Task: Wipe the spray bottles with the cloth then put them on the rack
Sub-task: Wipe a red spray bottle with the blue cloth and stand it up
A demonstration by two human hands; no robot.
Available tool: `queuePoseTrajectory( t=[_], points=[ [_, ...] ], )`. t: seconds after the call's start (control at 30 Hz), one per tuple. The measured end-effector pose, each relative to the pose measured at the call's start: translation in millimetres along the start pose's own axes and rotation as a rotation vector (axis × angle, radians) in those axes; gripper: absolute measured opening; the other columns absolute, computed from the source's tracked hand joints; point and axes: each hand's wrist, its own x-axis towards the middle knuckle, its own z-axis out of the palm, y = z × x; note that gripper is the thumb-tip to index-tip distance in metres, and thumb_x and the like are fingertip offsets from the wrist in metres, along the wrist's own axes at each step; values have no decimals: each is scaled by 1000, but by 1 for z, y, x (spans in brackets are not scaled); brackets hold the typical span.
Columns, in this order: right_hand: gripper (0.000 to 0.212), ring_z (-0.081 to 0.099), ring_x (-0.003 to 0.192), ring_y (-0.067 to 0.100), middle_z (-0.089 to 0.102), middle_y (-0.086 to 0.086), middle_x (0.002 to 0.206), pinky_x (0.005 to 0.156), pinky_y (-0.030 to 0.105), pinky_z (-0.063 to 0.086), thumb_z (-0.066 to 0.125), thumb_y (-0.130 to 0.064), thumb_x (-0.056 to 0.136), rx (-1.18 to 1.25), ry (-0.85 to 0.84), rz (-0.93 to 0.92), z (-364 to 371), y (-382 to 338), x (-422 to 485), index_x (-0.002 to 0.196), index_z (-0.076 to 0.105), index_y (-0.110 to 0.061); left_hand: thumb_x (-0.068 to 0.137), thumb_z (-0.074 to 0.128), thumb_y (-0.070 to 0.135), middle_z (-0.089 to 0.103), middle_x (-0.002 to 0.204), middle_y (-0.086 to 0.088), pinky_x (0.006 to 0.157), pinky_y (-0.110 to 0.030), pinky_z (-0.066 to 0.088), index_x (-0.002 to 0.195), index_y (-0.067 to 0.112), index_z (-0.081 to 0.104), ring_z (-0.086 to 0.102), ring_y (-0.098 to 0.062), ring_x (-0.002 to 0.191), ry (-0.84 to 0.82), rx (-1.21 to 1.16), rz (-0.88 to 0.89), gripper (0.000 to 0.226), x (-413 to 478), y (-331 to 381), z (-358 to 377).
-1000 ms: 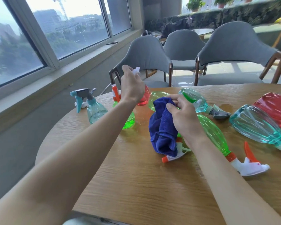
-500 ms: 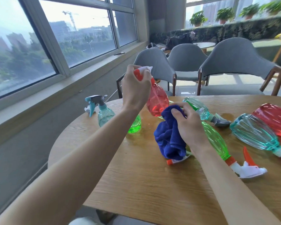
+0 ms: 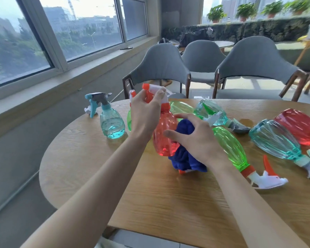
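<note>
Starting the wipe: gripping the red bottle by its spray head in the left hand, just left of the right hand, spread wide over the cloth beside it. Likely calls next for closing on the cloth and rubbing round the body.

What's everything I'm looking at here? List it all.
Table: 1, wooden, foreground.
Red spray bottles: 2, red; one lifted upright mid-table, one lying far right.
Teal spray bottles: 3, teal; one upright at left, two lying at right.
Cloth: 1, dark blue, centre of table.
Green spray bottles: 3, green; one upright and half hidden, two lying near the cloth.
Chairs: 3, grey, beyond the table.
Potted plants: several, green, far ledge.
Left hand: 1, grips the lifted red bottle's head.
Right hand: 1, on the cloth, fingers spread.
</note>
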Motion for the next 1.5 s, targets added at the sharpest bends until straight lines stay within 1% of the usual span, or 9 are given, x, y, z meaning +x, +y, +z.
queuePoseTrajectory(
  t=[0.13,0.23,0.43,0.77,0.87,1.0,1.2,1.37,1.5],
  points=[
    [45,72,98,7,72,-10,109,96,32,58,87,-50,83,104,-9,47,12,6,4,123,68,-40,99,77,34,73,76,7,74,-43,66,93,16,75,71,-9,71,38,-61,-25,19,0,-14,-13],
    [33,71,88,3,72,-11,102,84,25,57,80,-47,92,79,-33,57,29,9,8,121,67,-39,98,78,36,74,81,-10,78,-53,63,88,10,74,68,-17,73,59,-44,-9,28,1,-26,-22],
    [15,73,86,7,76,-8,96,84,31,61,72,-47,99,86,53,123,39,12,19,108,71,-34,101,74,41,77,85,-10,76,-49,65,92,10,75,76,-29,79,-9,38,14,33,-3,-32,-32],
    [23,64,76,12,65,-4,91,75,35,57,71,-41,101,257,401,144,37,1,20,110,59,-23,105,59,55,71,104,-32,84,-69,58,111,-7,68,69,-50,97,-177,54,19,63,-16,-31,-45],
    [35,61,79,3,59,-6,98,77,26,54,75,-39,98,210,456,95,42,0,17,116,51,-21,106,59,54,70,103,-32,80,-65,59,108,-8,67,70,-48,88,-183,81,54,62,-21,-30,-42],
    [30,66,93,-2,66,-6,104,83,18,53,80,-26,92,85,341,-83,58,-10,4,112,58,-23,110,58,46,70,84,-21,67,-47,53,95,-3,68,59,-20,67,-141,149,103,53,-26,-31,-33],
    [42,58,127,0,66,-7,134,110,15,41,65,-8,94,-144,106,-399,72,-2,-13,136,69,-12,110,53,47,80,95,-4,91,-53,59,98,18,74,75,-24,91,-73,105,36,38,-15,-35,-35],
    [39,62,131,18,62,2,144,110,37,50,63,-4,104,-304,194,-543,78,20,-11,143,63,-5,111,48,51,80,99,0,93,-53,58,102,20,73,74,-19,92,-99,119,38,40,-20,-34,-29],
    [37,60,135,20,61,7,146,113,38,49,58,-6,108,-320,282,-540,81,23,-9,145,61,-2,112,44,50,79,100,-2,93,-51,57,106,12,72,73,-20,94,-92,150,57,48,-22,-32,-26]
  ],
)
